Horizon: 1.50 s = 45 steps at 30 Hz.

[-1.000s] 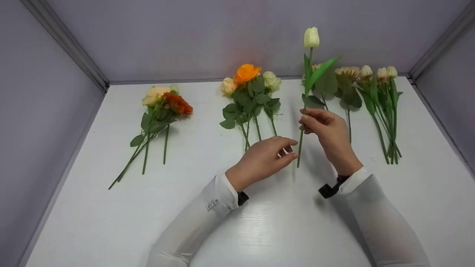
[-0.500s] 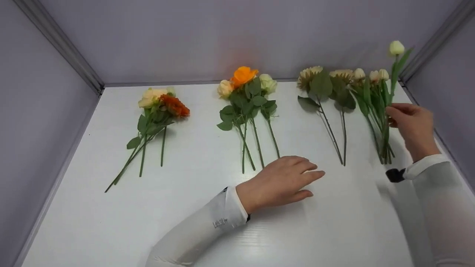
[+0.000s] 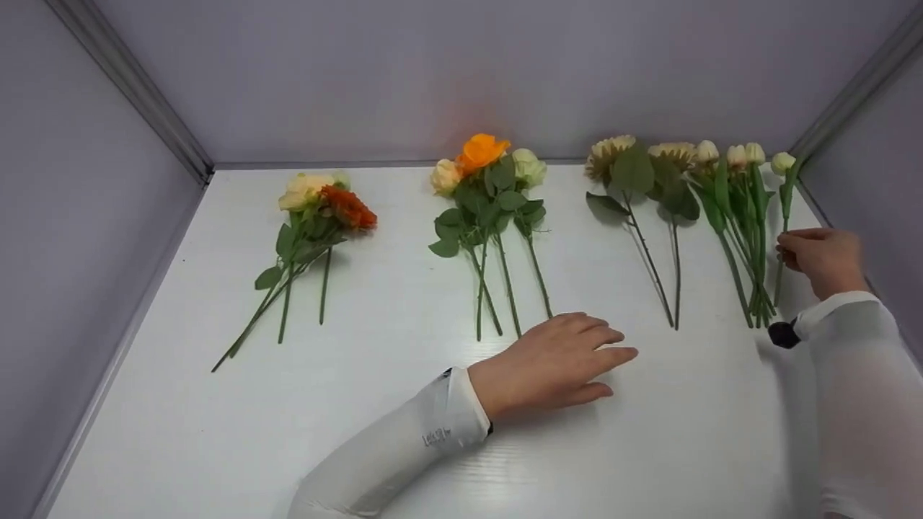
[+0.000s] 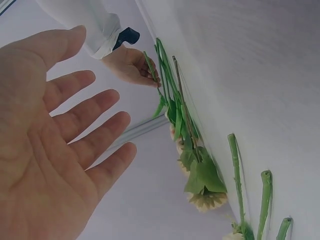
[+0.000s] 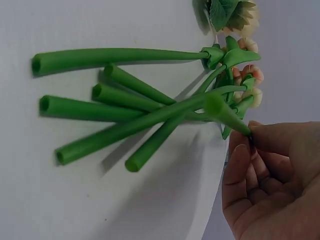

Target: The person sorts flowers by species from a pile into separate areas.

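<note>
My right hand (image 3: pixel 824 258) pinches the green stem of a white tulip (image 3: pixel 783 164) between thumb and fingers at the table's far right. In the right wrist view the stem's cut end points toward the camera, above the table. Just left of it lies a bunch of pale tulips (image 3: pixel 750 238), their stems crossing near the bottom. My left hand (image 3: pixel 551 364) hovers palm down over the middle of the table, fingers spread and holding nothing. Nearest to it are the stem ends of the rose group (image 3: pixel 487 209), which has an orange bloom and paler ones.
Two cream flowers with dark leaves (image 3: pixel 634 173) lie between the roses and tulips. A bunch with cream and rust-orange blooms (image 3: pixel 317 209) lies at the left. Grey panels (image 3: pixel 404 79) wall the white table (image 3: pixel 238 447) at back and sides.
My right hand has carried the white tulip from mid-table to the far right and lowered it beside the tulip bunch. My left hand has come away from the stem, its fingers spreading.
</note>
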Each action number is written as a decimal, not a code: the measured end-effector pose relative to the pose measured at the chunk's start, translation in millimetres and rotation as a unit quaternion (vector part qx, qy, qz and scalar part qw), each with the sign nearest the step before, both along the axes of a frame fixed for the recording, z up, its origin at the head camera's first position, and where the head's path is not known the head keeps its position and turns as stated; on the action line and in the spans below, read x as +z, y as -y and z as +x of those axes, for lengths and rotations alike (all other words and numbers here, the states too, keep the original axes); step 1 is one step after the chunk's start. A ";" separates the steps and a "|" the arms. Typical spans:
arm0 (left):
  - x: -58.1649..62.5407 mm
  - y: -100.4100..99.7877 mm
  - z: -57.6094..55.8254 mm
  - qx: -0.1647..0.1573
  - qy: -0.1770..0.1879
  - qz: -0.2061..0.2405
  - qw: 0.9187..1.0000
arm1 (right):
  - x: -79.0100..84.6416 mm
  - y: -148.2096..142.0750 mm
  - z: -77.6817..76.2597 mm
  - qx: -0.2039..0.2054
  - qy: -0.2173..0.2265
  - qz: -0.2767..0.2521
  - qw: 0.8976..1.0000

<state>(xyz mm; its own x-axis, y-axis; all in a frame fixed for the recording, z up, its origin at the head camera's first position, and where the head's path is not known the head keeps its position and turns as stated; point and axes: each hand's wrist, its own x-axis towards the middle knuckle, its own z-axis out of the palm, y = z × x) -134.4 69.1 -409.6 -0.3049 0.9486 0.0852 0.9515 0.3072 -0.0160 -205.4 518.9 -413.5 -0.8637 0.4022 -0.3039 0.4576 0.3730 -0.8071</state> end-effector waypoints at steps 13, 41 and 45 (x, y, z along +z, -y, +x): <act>-0.9 0.7 0.8 0.003 0.003 0.000 1.000 | -11.3 -4.9 -11.2 0.029 0.046 0.061 0.997; -5.3 3.5 -5.8 0.011 0.011 -0.020 1.000 | -14.0 -1.9 -7.0 0.087 0.072 0.107 0.988; -5.0 3.8 -5.9 0.011 0.010 -0.021 1.000 | -14.5 -3.2 -8.4 0.088 0.072 0.112 0.987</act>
<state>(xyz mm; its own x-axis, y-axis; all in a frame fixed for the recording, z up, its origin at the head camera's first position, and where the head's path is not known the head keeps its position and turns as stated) -140.2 65.3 -414.7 -0.3277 0.9440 0.0389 0.9445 0.3283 -0.0104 -213.8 522.1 -428.0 -0.8807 0.3204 -0.3487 0.4734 0.6187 -0.6270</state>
